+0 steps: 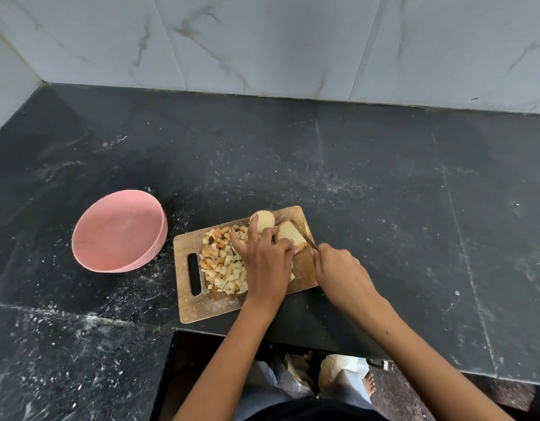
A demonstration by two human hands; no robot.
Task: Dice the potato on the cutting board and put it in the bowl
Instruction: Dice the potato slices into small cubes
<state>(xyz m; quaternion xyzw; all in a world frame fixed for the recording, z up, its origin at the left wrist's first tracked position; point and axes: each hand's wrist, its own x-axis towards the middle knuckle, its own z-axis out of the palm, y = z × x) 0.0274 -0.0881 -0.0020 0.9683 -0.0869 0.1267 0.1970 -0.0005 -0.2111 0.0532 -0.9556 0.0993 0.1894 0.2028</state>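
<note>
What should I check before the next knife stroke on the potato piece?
1. Right hand grips the steel knife: ok.
2. Left hand steadies the pale potato slice: ok.
3. Left fingertips clear of the blade: cannot tell, they sit close.
4. Wooden cutting board flat on the black stone counter: ok.
5. Diced potato cubes piled away from the cut: ok.
6. Round pink bowl upright beside the board, no cubes in it: ok.

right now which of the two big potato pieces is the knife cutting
The right-hand piece, held by the left hand: the knife in the right hand lies across it. The rounder piece behind sits uncut.
</note>
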